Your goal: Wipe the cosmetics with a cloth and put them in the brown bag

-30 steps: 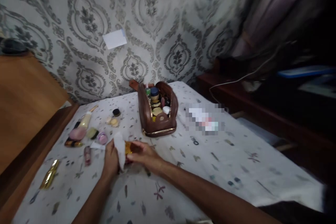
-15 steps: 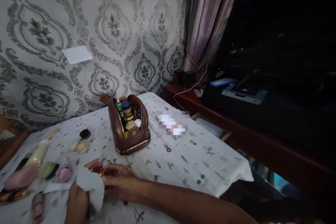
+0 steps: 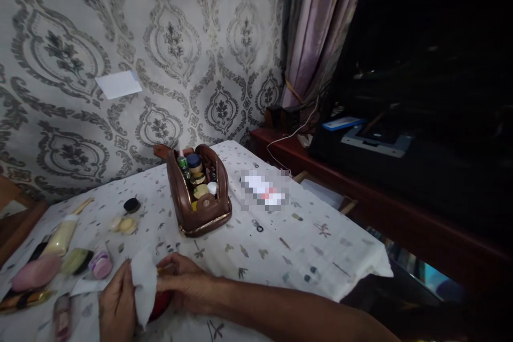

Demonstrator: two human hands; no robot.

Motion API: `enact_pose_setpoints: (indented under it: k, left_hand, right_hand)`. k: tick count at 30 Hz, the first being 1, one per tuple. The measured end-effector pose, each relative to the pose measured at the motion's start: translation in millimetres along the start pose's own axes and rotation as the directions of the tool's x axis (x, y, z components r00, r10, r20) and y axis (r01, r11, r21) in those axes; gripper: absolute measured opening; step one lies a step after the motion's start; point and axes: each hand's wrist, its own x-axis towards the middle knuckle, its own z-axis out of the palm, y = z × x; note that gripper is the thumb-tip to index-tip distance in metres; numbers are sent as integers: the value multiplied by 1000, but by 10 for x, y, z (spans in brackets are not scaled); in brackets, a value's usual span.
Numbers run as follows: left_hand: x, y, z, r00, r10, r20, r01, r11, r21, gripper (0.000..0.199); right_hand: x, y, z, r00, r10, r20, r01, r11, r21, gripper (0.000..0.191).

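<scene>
Low on the table, my left hand (image 3: 117,302) is closed on a piece of white tissue (image 3: 144,280). My right hand (image 3: 192,284) is curled round a shiny red object (image 3: 161,305), mostly covered by the tissue and fingers. The tissue lies against this object, between the two hands. Behind them stands a brown leather bag (image 3: 188,214), unzipped and filled with jars and small bottles. Left of my hands lie a purple-and-white bottle (image 3: 101,263), a green item (image 3: 75,261), a pink pouch-like item (image 3: 37,271) and a small pinkish bottle (image 3: 62,318).
Further back on the left are a cream tube (image 3: 62,235), pale yellow round pieces (image 3: 127,225) and a black lid (image 3: 131,204). A blurred-out white item (image 3: 262,191) lies right of the bag. A dark red wooden cabinet (image 3: 288,152) with a large black screen (image 3: 425,75) borders the table.
Both hands have turned the tissue and the held object, so more red shows below the tissue. The bag and the loose items have stayed in place.
</scene>
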Motion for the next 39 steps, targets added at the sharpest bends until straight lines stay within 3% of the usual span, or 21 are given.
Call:
enact_pose_setpoints:
  k: [7,11,15,18,23,25,28,31,34,36,39]
  left_hand:
    - [121,70,-44,999,36,-24,-36,999,-15,49]
    - [142,40,-67,996,1,94,5,998,-55,49]
    - [65,57,-19,971,-98,218,143,969,-203,54]
    - [-1,109,15,973,-12,232,64,974,-216,55]
    - [-57,226,27,929,163,333,-114,980,-161,52]
    - [-60,233,34,931,187,313,-145,978,-153,44]
    - [-63,198,52,968,170,184,-139,975,-173,34]
    - [-59,158,68,995,64,79,-47,979,-199,36]
    - [-46,148,74,996,-67,50,77,969,-236,40]
    - [-42,154,69,992,-91,88,112,953,-280,44]
    - [-51,165,47,963,35,266,65,933,-355,52]
  right_hand:
    - [-75,-27,1,981,29,190,-40,998,53,56]
    - [-87,-35,11,972,-27,233,13,998,63,58]
    - [-4,-47,-53,980,-126,154,113,989,93,58]
    - [46,-84,-91,985,-151,81,140,983,121,57]
    - [44,-153,-80,988,-136,72,125,983,138,46]
    - [38,-146,-74,989,-129,76,119,984,130,39]
    - [20,-106,-65,990,-96,102,86,991,104,35]
    - [-7,-75,-47,987,-66,146,56,996,73,36]
    - [-20,-77,-30,987,-63,150,56,997,50,38]
    - [-12,-90,-29,990,-71,120,64,996,60,41]
    - [12,-108,-39,994,-86,67,79,991,106,39]
